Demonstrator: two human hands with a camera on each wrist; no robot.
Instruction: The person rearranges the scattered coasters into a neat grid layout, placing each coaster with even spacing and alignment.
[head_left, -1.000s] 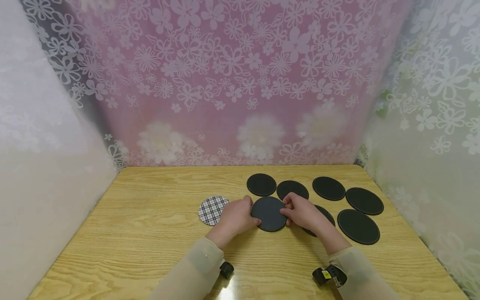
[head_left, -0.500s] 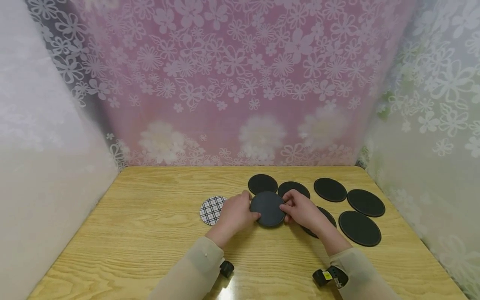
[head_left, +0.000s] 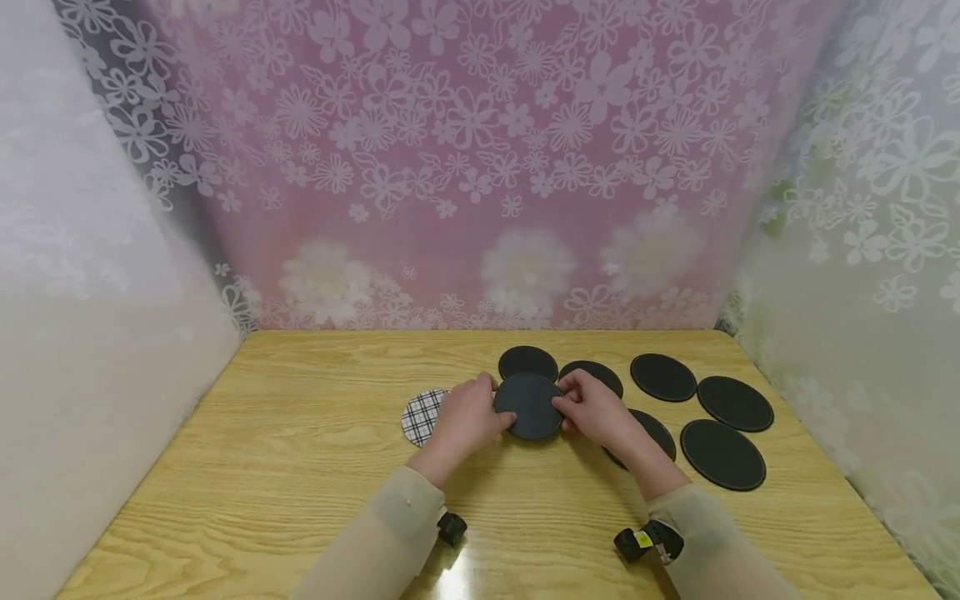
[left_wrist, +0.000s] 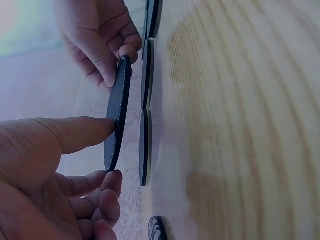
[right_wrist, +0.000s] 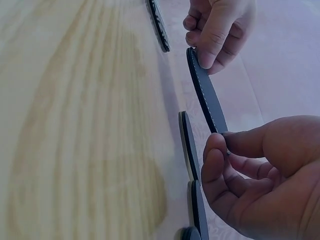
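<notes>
A round black coaster [head_left: 529, 407] with a stitched rim is held up off the table between both hands. My left hand [head_left: 471, 417] pinches its left edge, thumb on the upper face and fingers curled at the rim. On the opposite edge my right hand [head_left: 596, 412] grips it between thumb and fingers. Both wrist views show the held coaster [left_wrist: 118, 112] raised clear of the tabletop. A coaster with a black-and-white plaid face [head_left: 422, 417] lies left of my left hand, partly covered by it. Behind the held coaster lie two black coasters, one at the back [head_left: 527, 362].
More black coasters lie to the right, such as one at the back [head_left: 663, 377], one at the far right [head_left: 735, 403] and one in front [head_left: 723, 454]. Another [head_left: 651, 433] is partly under my right forearm. Floral curtains [head_left: 480, 167] bound the wooden table [head_left: 300, 467].
Both hands have lifted the held coaster and shifted it slightly back and left. It now overlaps the black coasters behind it in the head view. The other coasters have stayed put.
</notes>
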